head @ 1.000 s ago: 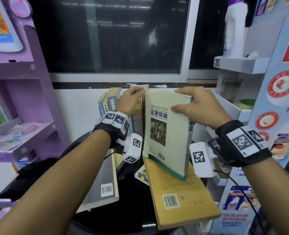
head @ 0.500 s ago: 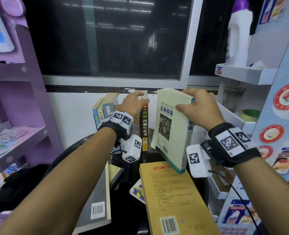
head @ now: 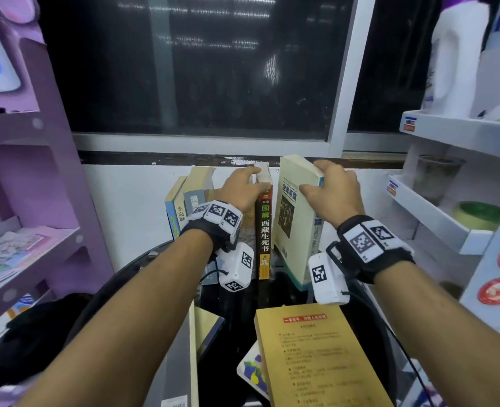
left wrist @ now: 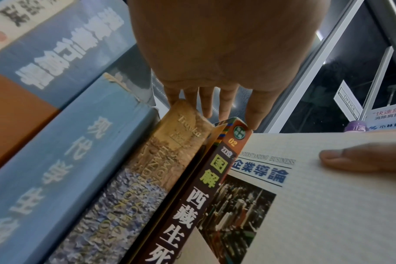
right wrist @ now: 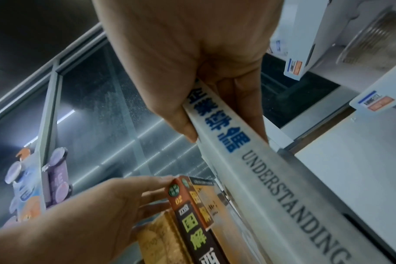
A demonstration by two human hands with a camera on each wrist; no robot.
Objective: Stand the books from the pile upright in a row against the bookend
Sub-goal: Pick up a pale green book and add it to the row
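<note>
Pale cream cover on the book (head: 297, 218) that the right hand (head: 332, 195) grips by its top edge, thumb on the front cover and fingers (right wrist: 242, 100) curled down the back, spine reading UNDERSTANDING facing right. It stands nearly upright, leaning a little, its top corner close to the dark-spined book (head: 263, 230) at the right end of the row (head: 201, 201); a narrow wedge of gap shows between them in the head view. The left hand (head: 240, 190) rests on top of the row, straight fingers (left wrist: 255, 110) laid over the top edges of the dark-spined book and the gold one (left wrist: 181, 128) beside it. The row stands against the white wall under the window sill. To the right of the held book there's open room before the white shelf (head: 437, 218). Nearer the camera, a yellow book (head: 316, 356) lies flat on the dark worktop (head: 231, 318), with more flat books (head: 193, 348) to its left. I can't make out the bookend.
</note>
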